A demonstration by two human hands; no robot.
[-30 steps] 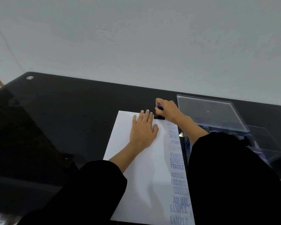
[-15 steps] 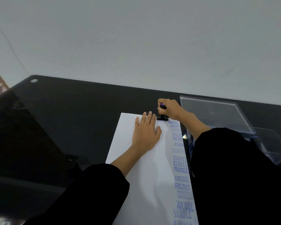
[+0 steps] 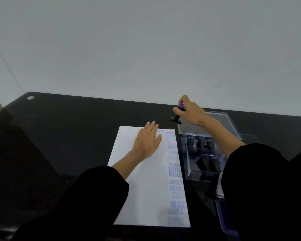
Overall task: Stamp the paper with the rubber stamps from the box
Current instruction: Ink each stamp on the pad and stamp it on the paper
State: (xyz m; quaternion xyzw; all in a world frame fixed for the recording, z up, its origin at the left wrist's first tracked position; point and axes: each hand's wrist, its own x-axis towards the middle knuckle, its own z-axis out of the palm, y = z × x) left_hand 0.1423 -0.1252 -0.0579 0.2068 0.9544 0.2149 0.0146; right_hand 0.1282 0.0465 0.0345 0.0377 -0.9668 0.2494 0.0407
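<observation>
Paper (image 3: pixel 146 188), a white sheet, lies lengthwise on the glossy black counter (image 3: pixel 68 127) in the head view. Its right edge carries a column of blue stamp prints (image 3: pixel 175 171). The readable ones say FRAGILE, SAMPLE and AIR MAIL, and others are too blurred to read. The left hand (image 3: pixel 147 139) lies flat on the sheet's far end, fingers straight and close together. The right hand (image 3: pixel 189 111) pinches the purple-topped handle of a black rubber stamp (image 3: pixel 176 118), tilted, just beyond the sheet's far right corner and off the paper. Just right of the sheet stands a clear plastic box (image 3: pixel 188 164) holding more black stamps (image 3: pixel 204 148), with its clear lid (image 3: pixel 215 124) lying behind it.
</observation>
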